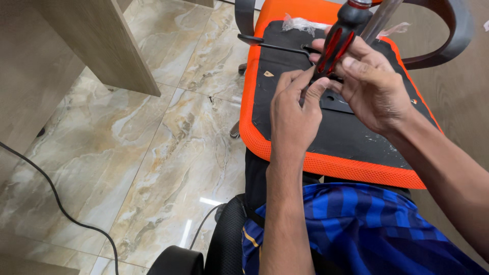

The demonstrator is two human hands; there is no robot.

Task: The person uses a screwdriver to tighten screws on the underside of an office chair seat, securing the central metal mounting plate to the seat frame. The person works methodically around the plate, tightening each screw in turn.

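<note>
A red-and-black screwdriver is clasped in the right hand; its shaft is pinched by the left hand. Both are held over the black seat underside, well inside its orange edge. Open tiled floor is seen leftward.

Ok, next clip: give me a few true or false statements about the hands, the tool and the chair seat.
1. The right hand grips a screwdriver with a red and black handle. True.
2. The seat has a green edge. False: the edge is orange.
3. The left hand has its fingers at the screwdriver's lower end. True.
4. The floor is carpeted. False: it is marbled tile.
5. A black cable lies on the floor. True.
</note>
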